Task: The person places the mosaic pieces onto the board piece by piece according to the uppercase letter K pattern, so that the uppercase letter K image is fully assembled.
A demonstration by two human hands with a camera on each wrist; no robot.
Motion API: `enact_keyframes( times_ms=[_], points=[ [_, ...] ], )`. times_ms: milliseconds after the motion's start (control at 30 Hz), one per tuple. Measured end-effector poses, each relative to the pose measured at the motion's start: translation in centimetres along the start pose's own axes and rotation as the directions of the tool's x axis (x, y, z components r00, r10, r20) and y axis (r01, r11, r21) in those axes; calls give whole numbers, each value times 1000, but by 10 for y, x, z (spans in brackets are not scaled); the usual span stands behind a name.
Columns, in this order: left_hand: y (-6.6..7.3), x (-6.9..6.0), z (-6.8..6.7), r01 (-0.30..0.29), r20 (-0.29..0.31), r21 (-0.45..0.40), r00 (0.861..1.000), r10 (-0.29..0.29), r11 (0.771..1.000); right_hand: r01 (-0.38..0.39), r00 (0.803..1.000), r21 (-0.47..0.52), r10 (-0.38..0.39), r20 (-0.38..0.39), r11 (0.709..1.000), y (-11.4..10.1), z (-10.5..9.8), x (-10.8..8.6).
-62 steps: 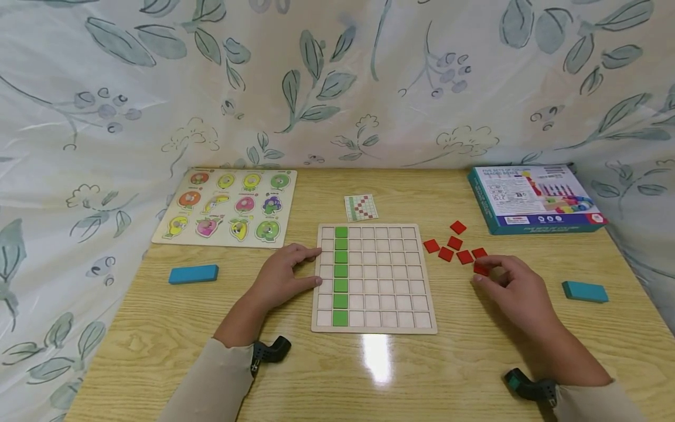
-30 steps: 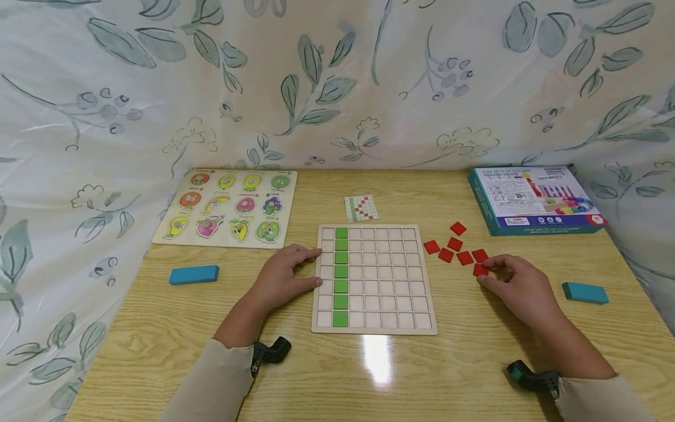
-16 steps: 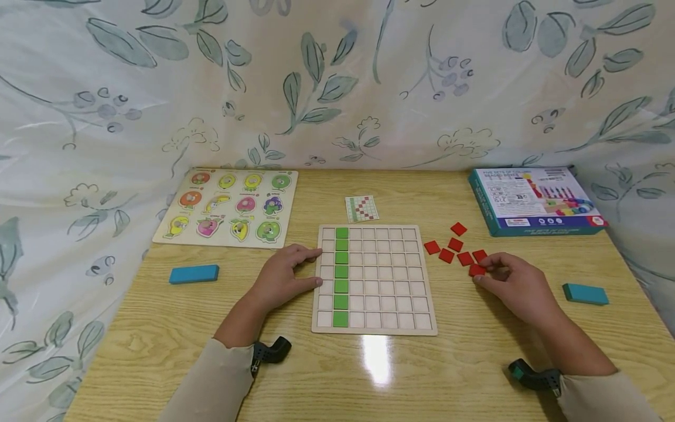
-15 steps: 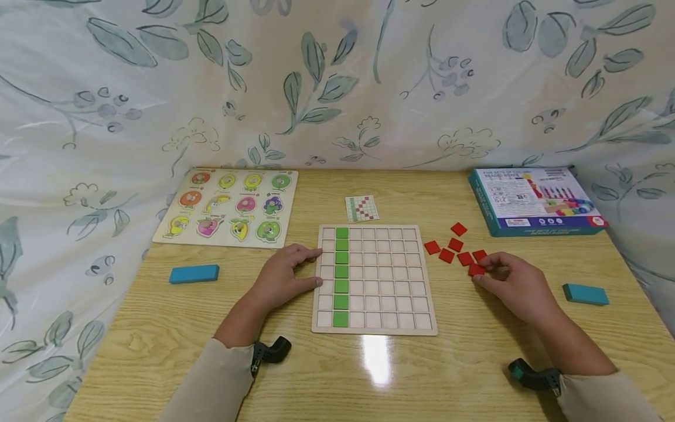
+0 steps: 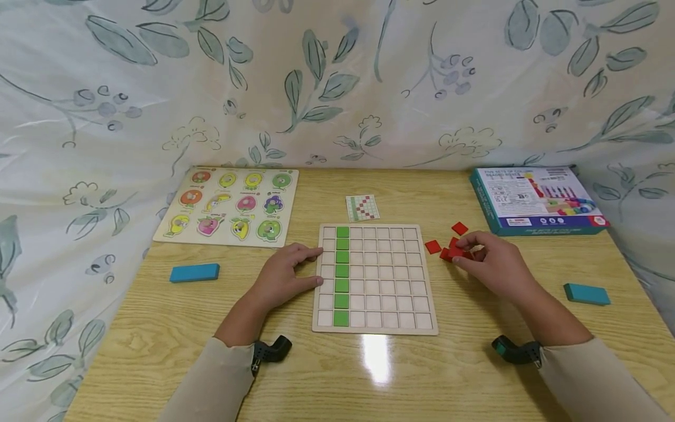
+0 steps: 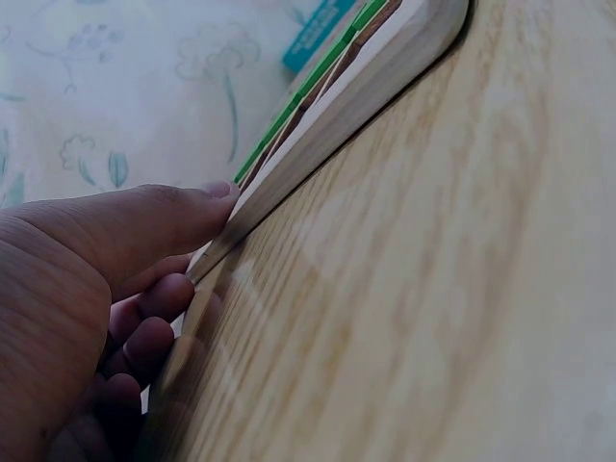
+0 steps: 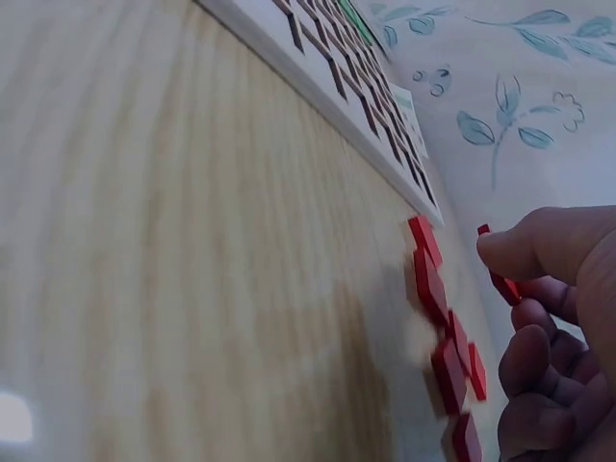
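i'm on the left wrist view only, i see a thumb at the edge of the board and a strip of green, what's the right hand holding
Observer: The right hand pinches one red tile.
Operator: ok and how is the green laid out
Observer: Seven green tiles fill the second column from the left of the wooden board.
Operator: anything past its far edge
Observer: A small card lies there, printed with a grid that shows a green column and some red squares.
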State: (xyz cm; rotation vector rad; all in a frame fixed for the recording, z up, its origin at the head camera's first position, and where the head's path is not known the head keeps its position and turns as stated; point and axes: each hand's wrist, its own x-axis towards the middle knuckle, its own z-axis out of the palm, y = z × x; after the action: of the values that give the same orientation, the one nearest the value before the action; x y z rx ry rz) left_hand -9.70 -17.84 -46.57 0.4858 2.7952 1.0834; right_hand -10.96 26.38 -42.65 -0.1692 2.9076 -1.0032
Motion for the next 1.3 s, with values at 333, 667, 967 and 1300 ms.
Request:
enact_keyframes(
  times_ms=[333, 667, 967, 1300],
  points=[
    [2, -1, -1, 0, 2, -1, 1000, 0, 1000, 108, 993, 39, -110, 53, 993, -22, 15, 32],
    [2, 0, -1, -2, 2, 2, 1000, 2, 1000, 165, 982, 49, -169, 86, 985, -42, 31, 59],
    [1, 0, -2, 0, 2, 4, 1000, 0, 1000, 179, 973, 49, -184, 138, 983, -51, 48, 77],
    [1, 0, -2, 5, 3, -7, 1000, -4, 1000, 117, 974, 22, -119, 193, 993, -56, 54, 87]
  ],
)
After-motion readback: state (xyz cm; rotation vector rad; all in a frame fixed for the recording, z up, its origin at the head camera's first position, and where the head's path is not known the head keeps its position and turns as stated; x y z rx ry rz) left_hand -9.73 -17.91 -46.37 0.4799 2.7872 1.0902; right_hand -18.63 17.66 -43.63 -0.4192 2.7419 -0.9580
